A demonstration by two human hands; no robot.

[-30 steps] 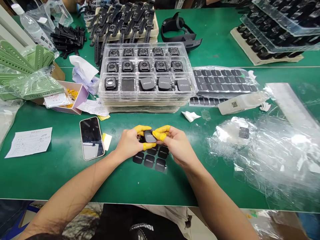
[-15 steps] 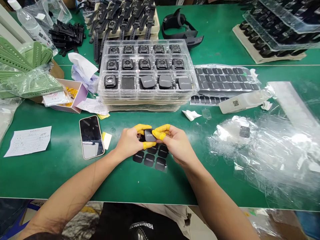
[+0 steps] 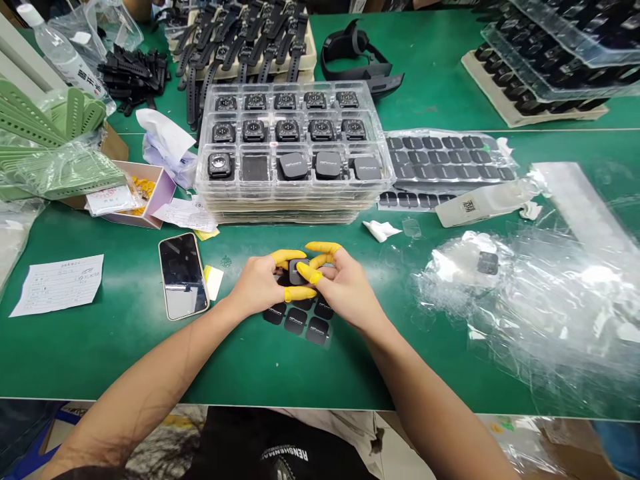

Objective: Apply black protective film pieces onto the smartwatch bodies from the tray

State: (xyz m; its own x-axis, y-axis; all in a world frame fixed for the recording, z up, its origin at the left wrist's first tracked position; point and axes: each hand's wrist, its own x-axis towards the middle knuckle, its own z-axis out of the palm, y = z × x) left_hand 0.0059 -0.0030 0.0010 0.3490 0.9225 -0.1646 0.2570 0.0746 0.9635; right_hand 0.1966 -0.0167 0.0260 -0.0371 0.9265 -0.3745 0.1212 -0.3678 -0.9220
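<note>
My left hand [image 3: 265, 283], with yellow finger cots on thumb and fingers, is closed around a square black smartwatch body [image 3: 296, 272]. A dark film with pale lettering covers its front. My right hand [image 3: 345, 280] also wears yellow cots. Its thumb presses on the watch front, the index finger is lifted away, and the other fingers are bent by the watch's right edge. Beneath both hands lies a clear sheet of black square screen films [image 3: 297, 321], partly hidden. Behind stands a clear tray [image 3: 203, 177] of watch bodies; several in the front row have the film on.
A phone [image 3: 183, 277] and a paper slip [image 3: 57, 285] lie on the left. More film sheets [image 3: 450, 160], a translucent bottle [image 3: 483, 202] and a heap of clear plastic [image 3: 550, 307] are on the right. Strapped watches [image 3: 245, 40] and green straps [image 3: 75, 167] lie farther back.
My right thumb has slid left over the watch front, and the index finger has lifted and straightened. My left hand keeps its hold on the smartwatch body.
</note>
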